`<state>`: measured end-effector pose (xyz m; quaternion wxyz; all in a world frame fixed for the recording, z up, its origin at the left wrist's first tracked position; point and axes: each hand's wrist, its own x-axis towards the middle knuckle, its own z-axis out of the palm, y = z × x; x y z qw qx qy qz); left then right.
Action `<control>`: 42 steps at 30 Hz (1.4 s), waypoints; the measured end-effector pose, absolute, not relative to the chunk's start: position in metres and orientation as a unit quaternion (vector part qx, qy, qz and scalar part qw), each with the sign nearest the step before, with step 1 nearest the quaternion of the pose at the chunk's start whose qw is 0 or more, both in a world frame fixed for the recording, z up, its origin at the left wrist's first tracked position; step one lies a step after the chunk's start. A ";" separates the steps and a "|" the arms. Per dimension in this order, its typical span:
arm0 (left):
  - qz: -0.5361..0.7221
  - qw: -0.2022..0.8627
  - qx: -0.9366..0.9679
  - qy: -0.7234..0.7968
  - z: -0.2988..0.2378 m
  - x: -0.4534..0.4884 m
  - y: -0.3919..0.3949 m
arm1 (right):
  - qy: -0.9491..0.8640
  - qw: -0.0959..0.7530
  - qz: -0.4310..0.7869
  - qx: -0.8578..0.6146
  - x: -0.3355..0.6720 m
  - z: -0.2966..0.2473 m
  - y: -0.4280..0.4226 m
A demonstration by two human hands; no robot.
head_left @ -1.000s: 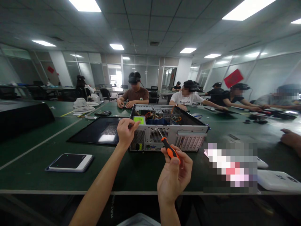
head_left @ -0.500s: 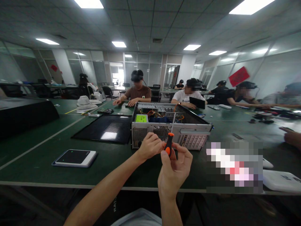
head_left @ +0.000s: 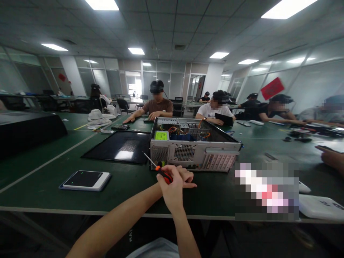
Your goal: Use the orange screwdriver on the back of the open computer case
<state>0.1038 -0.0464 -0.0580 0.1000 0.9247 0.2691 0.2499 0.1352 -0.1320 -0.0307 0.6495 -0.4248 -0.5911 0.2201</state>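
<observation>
In my right hand (head_left: pixel 173 188) is a screwdriver (head_left: pixel 164 175) with a black and orange handle; its thin metal shaft points up and to the left. Partly behind that hand, my left hand (head_left: pixel 187 175) reaches across to the right. One of its fingers is stretched out apart from the others, which look bent, and I see nothing held in it. Just beyond both hands lies a computer case (head_left: pixel 199 150) on its side with the top open. Coloured wires and a power supply with a yellow-green label (head_left: pixel 161 135) show inside.
A black side panel (head_left: pixel 107 147) lies left of the case on the green table (head_left: pixel 120 186). Nearer sits a white and black device (head_left: pixel 86 180). White fans (head_left: pixel 99 122) stand farther back. A white box-like object (head_left: pixel 319 207) lies at right. Co-workers sit across and along the table.
My right hand has moved left and tipped the screwdriver from upright to leaning left. My left hand has left the tool and shifted right, behind my right hand.
</observation>
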 end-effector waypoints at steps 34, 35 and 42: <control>0.304 0.157 0.886 0.313 -0.061 0.111 -0.050 | -0.705 0.517 0.145 -0.463 0.114 -0.040 -0.137; 0.305 0.159 0.886 0.312 -0.061 0.111 -0.050 | -0.705 0.518 0.145 -0.462 0.114 -0.040 -0.137; 0.319 0.170 0.882 0.302 -0.065 0.112 -0.047 | -0.704 0.519 0.148 -0.462 0.115 -0.039 -0.137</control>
